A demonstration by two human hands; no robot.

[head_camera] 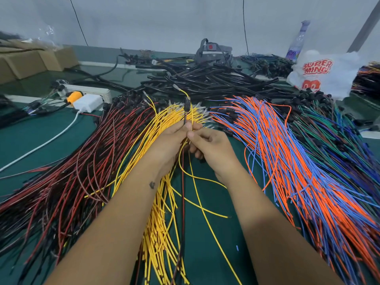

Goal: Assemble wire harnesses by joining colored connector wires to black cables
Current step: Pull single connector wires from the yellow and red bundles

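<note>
Yellow wires (186, 95) and a dark connector lead (187, 103) are pinched upright between left hand (174, 138) and right hand (211, 147), apparently mid-gathering; aligning with a black cable (205, 79) seems next.

Even, diffuse overhead light, moderately bright; shadows soft under both forearms. Wide-angle bending strongest far out from the hands (wall line curves). Sharp around the hands (191, 138), softer and slightly smeared beyond them; no harsh glare
</note>
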